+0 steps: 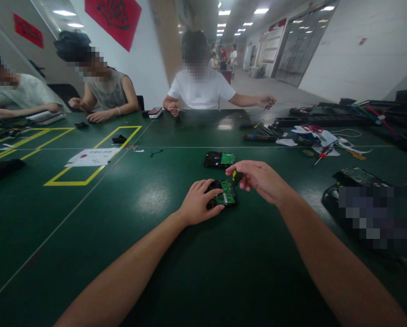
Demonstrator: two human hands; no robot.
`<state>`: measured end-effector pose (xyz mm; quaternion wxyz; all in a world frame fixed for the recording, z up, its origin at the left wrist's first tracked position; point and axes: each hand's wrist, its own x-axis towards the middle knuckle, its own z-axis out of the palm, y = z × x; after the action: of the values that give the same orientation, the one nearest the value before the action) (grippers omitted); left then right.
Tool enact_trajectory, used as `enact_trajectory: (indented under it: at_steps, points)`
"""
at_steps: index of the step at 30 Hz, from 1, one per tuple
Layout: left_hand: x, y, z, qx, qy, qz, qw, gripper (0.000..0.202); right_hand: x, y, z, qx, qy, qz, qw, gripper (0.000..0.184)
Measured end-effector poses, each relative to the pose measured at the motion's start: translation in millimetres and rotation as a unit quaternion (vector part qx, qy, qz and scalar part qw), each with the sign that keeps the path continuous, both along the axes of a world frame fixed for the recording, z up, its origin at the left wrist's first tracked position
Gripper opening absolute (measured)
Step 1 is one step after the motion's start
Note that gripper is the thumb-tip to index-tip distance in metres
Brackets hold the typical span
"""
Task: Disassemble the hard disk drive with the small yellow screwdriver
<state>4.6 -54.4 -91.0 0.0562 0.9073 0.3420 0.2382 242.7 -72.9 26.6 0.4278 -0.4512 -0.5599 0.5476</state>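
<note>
A hard drive point(226, 193) with a green circuit board lies on the dark green table. My left hand point(200, 202) grips it from the left, thumb along the near side and fingers over its top, so part of the drive is covered. In my right hand point(257, 178) is a screwdriver point(236, 176) with a black and yellow handle, held upright above the drive's right end. Its tip cannot be made out. Just beyond, a second hard drive point(220, 159) lies board side up, touched by neither hand.
Tools and cables point(321, 136) lie to the far right, with a red-handled screwdriver point(321, 156) among them. Electronics with a circuit board point(361, 176) sit nearer on the right. A white paper sheet point(93, 157) lies across yellow tape at left. A person in white point(201, 91) sits opposite.
</note>
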Motion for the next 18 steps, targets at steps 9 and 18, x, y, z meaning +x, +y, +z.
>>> enact_trajectory:
  at_steps: [9,18]
  points:
    - [0.3,1.1,-2.7,-0.002,0.004,0.002,1.0,0.054,1.2,4.4,-3.1,-0.002,0.021,-0.008,1.0,0.029]
    - [-0.2,0.7,-2.0,0.003,0.003,0.001,1.0,0.053,4.7,4.2,-6.1,0.069,-0.085,-0.06,0.992,0.031]
